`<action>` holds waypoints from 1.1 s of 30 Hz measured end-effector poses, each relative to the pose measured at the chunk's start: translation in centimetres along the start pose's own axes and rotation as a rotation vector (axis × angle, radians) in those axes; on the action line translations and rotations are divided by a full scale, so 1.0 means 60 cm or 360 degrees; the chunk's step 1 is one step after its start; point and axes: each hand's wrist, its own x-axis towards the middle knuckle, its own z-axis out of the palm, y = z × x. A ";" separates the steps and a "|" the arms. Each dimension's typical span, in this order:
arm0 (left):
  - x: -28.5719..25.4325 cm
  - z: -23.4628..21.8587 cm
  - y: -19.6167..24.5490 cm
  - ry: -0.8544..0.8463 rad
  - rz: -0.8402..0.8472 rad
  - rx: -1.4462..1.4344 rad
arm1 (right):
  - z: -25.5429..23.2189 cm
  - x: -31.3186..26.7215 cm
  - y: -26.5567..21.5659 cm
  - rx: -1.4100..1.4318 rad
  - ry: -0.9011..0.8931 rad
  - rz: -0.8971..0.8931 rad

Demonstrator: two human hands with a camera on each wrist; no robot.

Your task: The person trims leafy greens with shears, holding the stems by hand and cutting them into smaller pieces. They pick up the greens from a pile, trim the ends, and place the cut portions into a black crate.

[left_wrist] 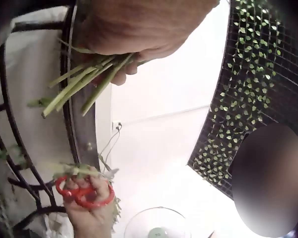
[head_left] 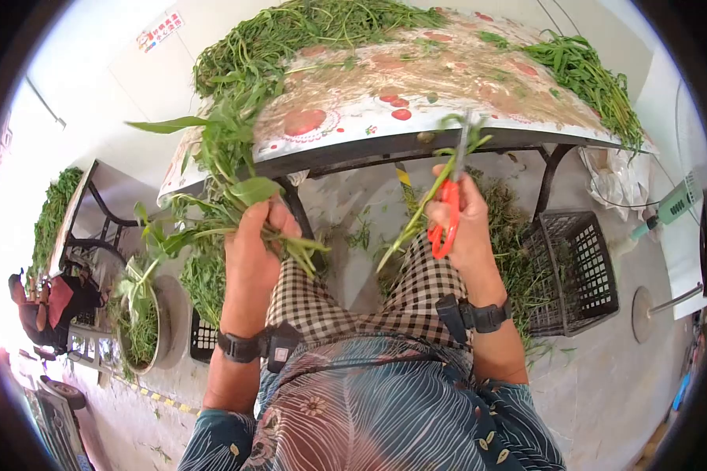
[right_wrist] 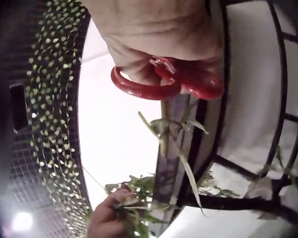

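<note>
My left hand (head_left: pixel 253 239) grips a bunch of leafy green stems (head_left: pixel 221 161). Its leaves spread up and left, and the bare stem ends (left_wrist: pixel 72 91) poke out below the fist in the left wrist view. Across from it, my right hand (head_left: pixel 470 216) holds scissors (head_left: pixel 445 228) with red handles, their blades pointing up toward the table edge. A few loose green stalks (head_left: pixel 416 224) also lie along that hand beside the scissors, slanting down toward the lap. In the right wrist view the red finger loops (right_wrist: pixel 144 90) sit around the fingers, and a thin drooping stalk (right_wrist: pixel 186 166) hangs beneath them.
A table (head_left: pixel 346 118) with a fruit-patterned cover stands ahead, bearing a heap of greens (head_left: pixel 306 31) and a smaller pile (head_left: pixel 589 82) at right. A black crate (head_left: pixel 573 275) is at lower right, a round tub (head_left: pixel 155 330) at left. Another person (head_left: pixel 51 310) sits far left.
</note>
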 end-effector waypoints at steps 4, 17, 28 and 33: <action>-0.009 -0.001 -0.013 -0.0020 -0.0053 0.0350 | 0.001 -0.006 0.004 0.0137 -0.0209 0.0116; -0.020 0.021 -0.062 -0.0381 -0.0507 0.0513 | 0.020 -0.013 0.018 0.0105 -0.0449 0.0051; -0.018 0.029 -0.065 -0.0658 -0.0645 0.0497 | 0.029 -0.018 0.013 0.0140 -0.0530 0.0211; -0.017 0.022 -0.071 -0.0781 -0.0577 0.0575 | 0.037 -0.021 0.007 0.0084 -0.0420 0.0219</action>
